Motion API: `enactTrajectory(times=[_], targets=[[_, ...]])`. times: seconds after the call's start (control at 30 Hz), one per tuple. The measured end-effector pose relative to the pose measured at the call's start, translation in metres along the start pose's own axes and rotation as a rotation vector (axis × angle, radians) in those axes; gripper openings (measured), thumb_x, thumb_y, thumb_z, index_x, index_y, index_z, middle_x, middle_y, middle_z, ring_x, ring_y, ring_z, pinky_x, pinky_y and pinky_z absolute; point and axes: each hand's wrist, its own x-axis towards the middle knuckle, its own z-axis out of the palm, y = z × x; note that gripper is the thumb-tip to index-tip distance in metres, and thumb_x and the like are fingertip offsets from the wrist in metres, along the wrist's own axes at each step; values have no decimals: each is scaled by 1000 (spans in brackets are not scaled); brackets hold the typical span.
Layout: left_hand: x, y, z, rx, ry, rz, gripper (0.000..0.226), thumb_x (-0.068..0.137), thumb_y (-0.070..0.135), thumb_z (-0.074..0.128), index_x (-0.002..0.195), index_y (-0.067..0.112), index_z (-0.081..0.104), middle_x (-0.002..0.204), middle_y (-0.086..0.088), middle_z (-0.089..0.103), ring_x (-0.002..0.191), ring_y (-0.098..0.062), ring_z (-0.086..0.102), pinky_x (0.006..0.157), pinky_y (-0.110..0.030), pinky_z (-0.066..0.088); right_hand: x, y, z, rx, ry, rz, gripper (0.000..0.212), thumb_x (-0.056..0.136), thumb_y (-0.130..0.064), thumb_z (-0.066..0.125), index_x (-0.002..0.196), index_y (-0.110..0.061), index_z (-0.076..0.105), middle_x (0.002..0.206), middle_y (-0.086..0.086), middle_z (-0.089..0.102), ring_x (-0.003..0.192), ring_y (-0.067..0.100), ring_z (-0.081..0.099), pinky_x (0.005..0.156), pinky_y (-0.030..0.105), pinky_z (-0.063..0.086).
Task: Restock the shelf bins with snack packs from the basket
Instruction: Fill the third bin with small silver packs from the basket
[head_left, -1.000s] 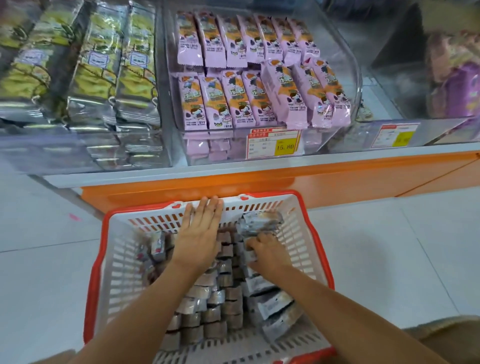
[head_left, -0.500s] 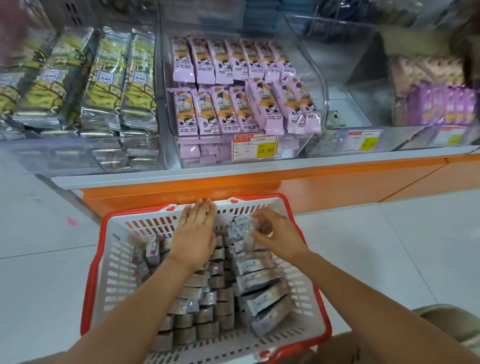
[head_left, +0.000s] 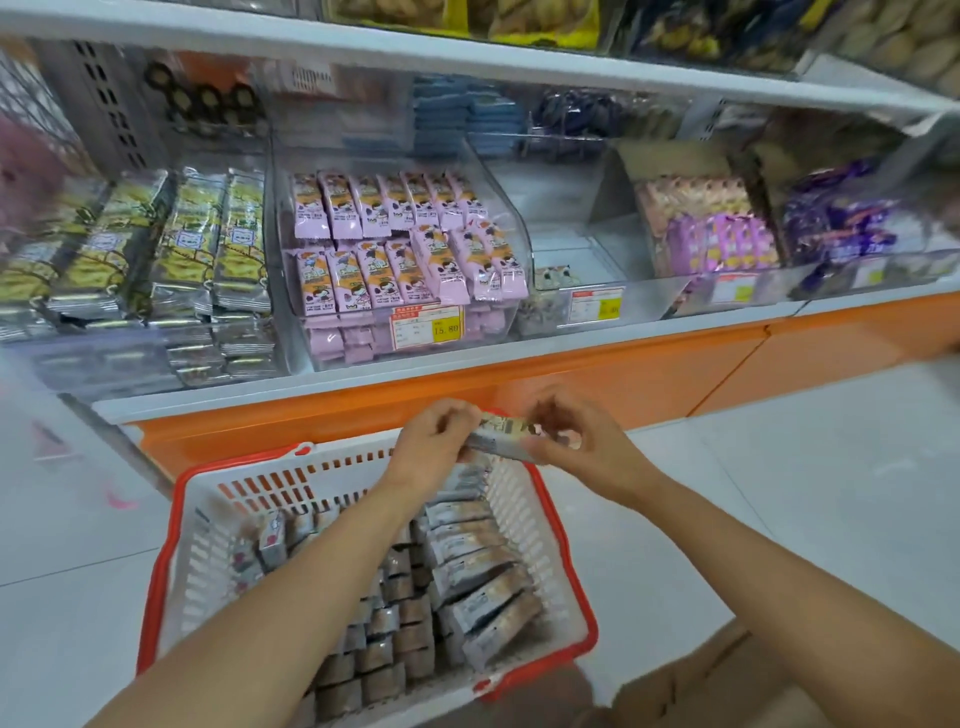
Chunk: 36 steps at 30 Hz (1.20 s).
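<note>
Pack (head_left: 500, 442): lifted clear of basket (head_left: 162, 564) since a moment ago, now gripped at either end by left hand (head_left: 434, 449) and right hand (head_left: 579, 449) above far rim; placement in bin (head_left: 644, 299) judged next.

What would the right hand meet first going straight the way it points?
Likely the left hand, which grips the other end of the snack pack that the right hand holds. Depth is unclear.

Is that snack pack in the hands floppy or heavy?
Probably fairly stiff: the snack pack lies straight between the left hand and right hand, without sagging. Likely light, since both only pinch it. Its shiny wrapper may be slippery.
</note>
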Motion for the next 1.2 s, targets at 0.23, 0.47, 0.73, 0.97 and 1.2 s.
enactTrajectory(times=[0.23,0.47,0.73,0.97,1.2], targets=[[8,41,18,414,119,359,18,99,39,53,107,25,62,82,12,58,73,-11,54,63,-30,41,-2,-20,-43,-246,56,-120,21,82,-26,70,103,-20,68,91,-11,67,79,12,60,71,29,50],[43,67,19,1058,401,869,55,93,26,45,146,13,42,152,-10,40,144,-29,29,120,-46,15,43,-34,-113,-244,433,-131,14,89,-9,68,100,-16,65,84,-2,63,60,0,59,59,14,48],[80,28,18,1486,406,793,80,92,34,51,157,10,13,165,-14,7,152,-34,4,121,-56,0,137,19,-160,-530,481,173,16,89,-34,68,104,-28,68,89,4,71,78,22,69,74,42,56],[92,21,22,1540,519,849,84,90,35,55,157,10,13,165,-13,9,152,-33,3,121,-55,-7,184,42,-168,-726,291,417,17,82,-36,76,94,-25,71,104,5,71,91,23,66,79,34,53],[95,20,22,1536,518,837,79,90,32,53,157,11,17,164,-11,15,151,-32,4,120,-53,-11,195,48,-169,-749,45,513,16,81,-29,76,96,-22,78,114,3,71,107,23,62,98,39,50]])
